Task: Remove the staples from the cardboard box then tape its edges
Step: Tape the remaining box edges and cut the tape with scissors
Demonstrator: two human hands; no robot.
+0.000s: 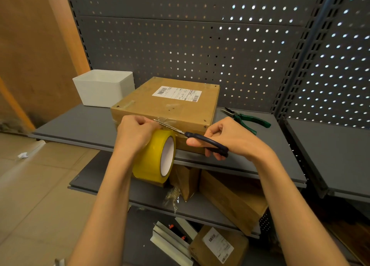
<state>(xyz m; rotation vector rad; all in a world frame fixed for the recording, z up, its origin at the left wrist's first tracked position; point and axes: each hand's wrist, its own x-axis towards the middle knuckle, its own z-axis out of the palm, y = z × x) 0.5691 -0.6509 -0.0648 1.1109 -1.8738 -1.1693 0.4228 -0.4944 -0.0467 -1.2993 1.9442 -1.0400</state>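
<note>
**Tape cut at the box edge**

The cardboard box [168,103] is set on the grey shelf [80,123]. Tape from the yellow roll [154,155] is pinched by the left hand [134,131]; scissors [200,139] are gripped by the right hand [230,137]. Pliers [246,119] and a white bin [104,89] are seen alongside.

grey shelf [84,123]: box [170,103], bin [104,90], pliers [248,119].

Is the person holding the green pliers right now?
No, the green pliers lie on the shelf, while the right hand holds scissors.
</note>
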